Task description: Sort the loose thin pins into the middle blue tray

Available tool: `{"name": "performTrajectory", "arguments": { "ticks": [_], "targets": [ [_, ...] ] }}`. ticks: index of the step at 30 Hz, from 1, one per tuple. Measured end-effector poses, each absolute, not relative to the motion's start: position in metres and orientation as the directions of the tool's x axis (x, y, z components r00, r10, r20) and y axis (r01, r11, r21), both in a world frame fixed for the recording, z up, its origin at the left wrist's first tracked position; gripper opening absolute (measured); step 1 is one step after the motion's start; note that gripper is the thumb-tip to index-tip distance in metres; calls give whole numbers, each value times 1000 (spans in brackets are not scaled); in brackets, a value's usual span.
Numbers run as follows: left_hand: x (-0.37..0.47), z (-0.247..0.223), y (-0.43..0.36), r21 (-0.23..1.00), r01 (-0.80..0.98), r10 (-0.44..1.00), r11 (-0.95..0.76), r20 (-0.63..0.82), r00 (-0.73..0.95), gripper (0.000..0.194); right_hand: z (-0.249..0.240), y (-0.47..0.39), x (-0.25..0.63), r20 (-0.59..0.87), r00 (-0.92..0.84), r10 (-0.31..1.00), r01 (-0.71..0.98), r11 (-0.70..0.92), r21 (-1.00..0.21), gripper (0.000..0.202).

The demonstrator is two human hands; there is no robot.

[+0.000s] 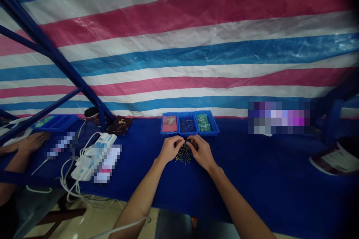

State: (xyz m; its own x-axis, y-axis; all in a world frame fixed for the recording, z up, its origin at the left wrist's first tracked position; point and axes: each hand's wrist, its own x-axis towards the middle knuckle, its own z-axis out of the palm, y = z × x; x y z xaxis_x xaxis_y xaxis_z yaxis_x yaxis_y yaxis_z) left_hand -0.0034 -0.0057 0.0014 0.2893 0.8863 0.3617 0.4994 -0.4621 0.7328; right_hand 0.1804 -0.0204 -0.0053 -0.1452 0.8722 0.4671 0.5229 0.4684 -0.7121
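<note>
My left hand (pixel 169 149) and my right hand (pixel 201 151) meet over a loose pile of thin dark and yellowish pieces (pixel 183 155) on the blue table. Fingertips of both hands pinch a small, thin piece (pixel 186 141) between them. Just beyond my hands stand three blue trays side by side. The left tray (pixel 169 133) has a pink item in it, the middle one (pixel 187 133) holds thin dark pieces like those in the pile, and the right one (pixel 214 127) contains green and white pieces.
White power strips (pixel 86 162) with tangled cables lie at the left, near a dark brown packet (pixel 121 125). Another person's hand (pixel 33 142) rests at the far left by a blue tray (pixel 64 122). A dark container (pixel 336 158) stands at the right.
</note>
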Motion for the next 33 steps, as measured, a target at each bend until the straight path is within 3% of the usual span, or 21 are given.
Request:
{"name": "performTrajectory", "arguments": {
  "ticks": [33],
  "targets": [
    [-4,6,-6,766,468,896,-441,343,282,27,-3,-20,182,430,-167,887,459,456,-763,23]
  ]
}}
